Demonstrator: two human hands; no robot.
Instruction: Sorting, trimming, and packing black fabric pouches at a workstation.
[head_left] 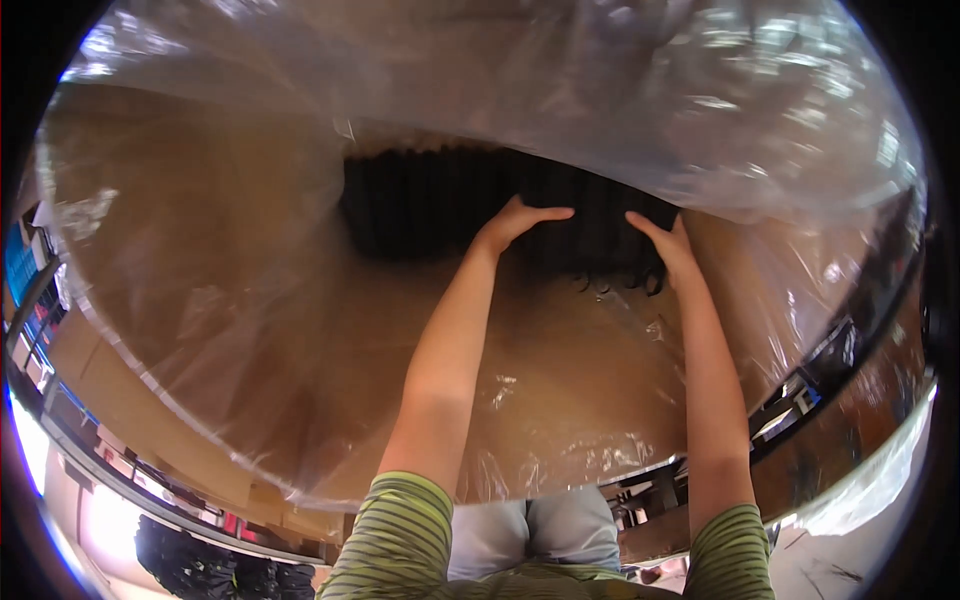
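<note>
Both my arms reach down into a large cardboard box [300, 340] lined with clear plastic film. Dark, ribbed black parts [420, 205] stand packed in a row at its far side. My left hand [510, 222] is at the left side of a block of these black parts [595, 235], its thumb laid across the top. At the block's right side, my right hand [668, 240] points its thumb inward. The block sits between both hands; the other fingers are mostly hidden against it. Small dark ring-like ends show along its near edge.
Loose plastic film [640, 90] hangs over the far side of the box and covers part of the black parts. A dark rail [850, 340] curves along the right. Black items [190, 560] lie at the lower left, beyond a metal rail.
</note>
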